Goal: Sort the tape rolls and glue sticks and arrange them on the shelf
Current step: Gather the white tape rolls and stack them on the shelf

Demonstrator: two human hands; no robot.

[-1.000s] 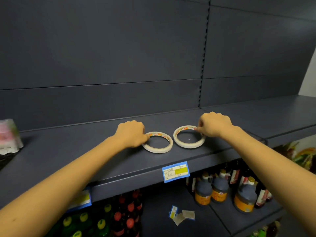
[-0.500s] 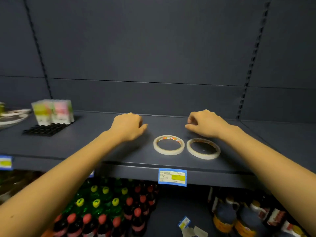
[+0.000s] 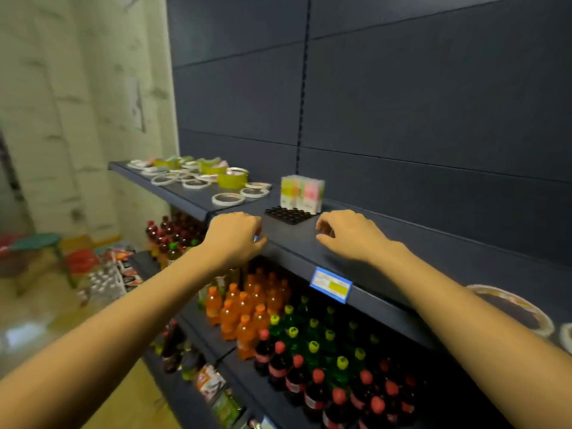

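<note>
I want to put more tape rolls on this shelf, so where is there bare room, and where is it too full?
Bare shelf runs from the right hand to the tape roll at the near right. A smaller patch lies before the black tray, between the left hand and the right. The far left end is crowded with tape rolls.

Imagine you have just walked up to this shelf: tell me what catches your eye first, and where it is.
The two hands stand out: the left hand at the front edge of the dark shelf, the right hand over it, both loosely curled, holding nothing. Below, bright bottles with orange, green and red caps stand in crowded rows. A heap of tape rolls lies at the shelf's far left end.
</note>
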